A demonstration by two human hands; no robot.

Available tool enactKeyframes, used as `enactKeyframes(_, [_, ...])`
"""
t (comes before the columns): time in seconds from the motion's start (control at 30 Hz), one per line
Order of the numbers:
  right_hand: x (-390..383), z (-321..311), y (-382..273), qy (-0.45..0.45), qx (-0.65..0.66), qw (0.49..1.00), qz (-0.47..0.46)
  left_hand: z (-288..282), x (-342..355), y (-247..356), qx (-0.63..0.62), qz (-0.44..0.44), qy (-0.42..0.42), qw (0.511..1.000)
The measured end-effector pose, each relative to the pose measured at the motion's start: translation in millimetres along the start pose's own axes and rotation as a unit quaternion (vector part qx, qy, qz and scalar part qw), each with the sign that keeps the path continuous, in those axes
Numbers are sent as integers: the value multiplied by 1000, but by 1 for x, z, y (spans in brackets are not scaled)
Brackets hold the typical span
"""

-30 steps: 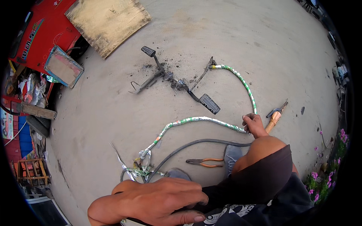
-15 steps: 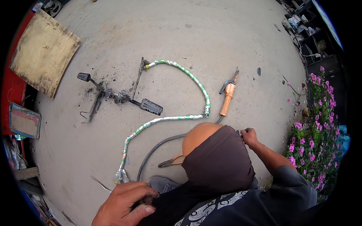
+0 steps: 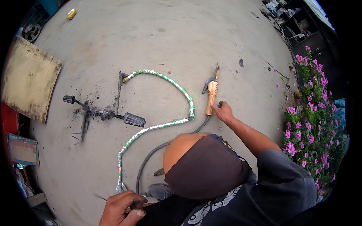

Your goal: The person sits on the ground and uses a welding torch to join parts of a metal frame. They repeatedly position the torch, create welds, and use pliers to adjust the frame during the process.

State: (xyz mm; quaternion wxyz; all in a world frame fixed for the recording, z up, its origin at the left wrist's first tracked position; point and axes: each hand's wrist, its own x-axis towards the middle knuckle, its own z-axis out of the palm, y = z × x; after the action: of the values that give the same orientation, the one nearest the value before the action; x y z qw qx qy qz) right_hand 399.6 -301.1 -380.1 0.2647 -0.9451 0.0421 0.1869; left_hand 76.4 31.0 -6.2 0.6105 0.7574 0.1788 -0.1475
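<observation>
My right hand [image 3: 223, 113] reaches the orange electrode holder [image 3: 211, 98], thumb and fingers slightly apart at its lower handle, not visibly closed around it. A grey cable [image 3: 154, 150] runs from the holder behind my knee [image 3: 181, 150]. My left hand [image 3: 120, 209] is low at the bottom, fingers loosely curled, thumb apart, nothing visible in it. Near it ends a silver-and-green wrapped hose [image 3: 158, 125], which loops to a grimy metal rod [image 3: 119, 94]. A black metal pedal assembly [image 3: 134, 119] lies left amid dark debris. Pliers [image 3: 159, 172] show partly beside my knee.
Pink flowers [image 3: 307, 139] line the right, with black shelving [image 3: 309, 45] behind. A stained board [image 3: 28, 79] and a framed panel [image 3: 22, 150] are at left, beside red bodywork [image 3: 11, 120]. A yellow container [image 3: 71, 13] sits at top left.
My right hand has moved forward from near the cable and hose to the orange holder. The view has swung rightward, showing more flowers. My left hand remains low, loosely curled.
</observation>
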Motion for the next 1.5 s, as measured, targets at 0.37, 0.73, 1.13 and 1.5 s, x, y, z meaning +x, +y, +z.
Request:
enactKeyframes(0.37, [25,17,-33,-51,272,956,95,-12,-12,-28,70,68,-28,995])
enactKeyframes(0.73, [-34,-26,-142,-187,304,927,-113,-8,-16,-25,99,76,-33,992])
enactKeyframes(1.13, [-77,18,-305,-434,-88,847,-294,-2,-30,-19,102,87,-27,991])
enactKeyframes(1.5, [-73,52,-315,-335,-232,798,-444,3,-45,-16,92,105,-32,990])
